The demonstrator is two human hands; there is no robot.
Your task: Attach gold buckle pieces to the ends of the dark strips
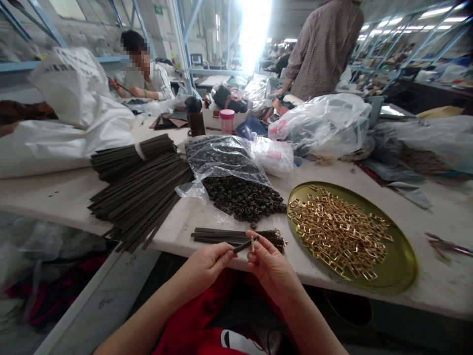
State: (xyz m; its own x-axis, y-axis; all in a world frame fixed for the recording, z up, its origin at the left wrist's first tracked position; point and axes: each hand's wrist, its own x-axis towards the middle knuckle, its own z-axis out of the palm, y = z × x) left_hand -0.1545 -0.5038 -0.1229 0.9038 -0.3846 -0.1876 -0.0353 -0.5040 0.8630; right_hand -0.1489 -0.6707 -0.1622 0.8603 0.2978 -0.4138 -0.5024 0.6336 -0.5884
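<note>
Between finger and thumb, my left hand (pixel 214 259) grips a dark strap (pixel 242 246). My right hand (pixel 268 259) pinches a small gold buckle (pixel 253 243) at the strap's end; whether the strap passes through it I cannot tell. Just beyond my hands, several dark straps with gold buckles on their right ends form a finished-looking row (pixel 218 235) near the table edge. Farther off lies a heap of small black loops (pixel 246 199), spilling from a clear plastic bag (pixel 225 153). To the right, a round gold tray (pixel 402 266) holds a pile of loose gold buckles (pixel 340 231).
A large stack of dark straps (pixel 144 192) lies at the left, partly over the table edge. Pliers-like tools (pixel 449 245) rest at the far right. Behind stand a dark bottle (pixel 194 118), a pink-lidded jar (pixel 226 121) and plastic bags (pixel 325 125). Two people are across the table.
</note>
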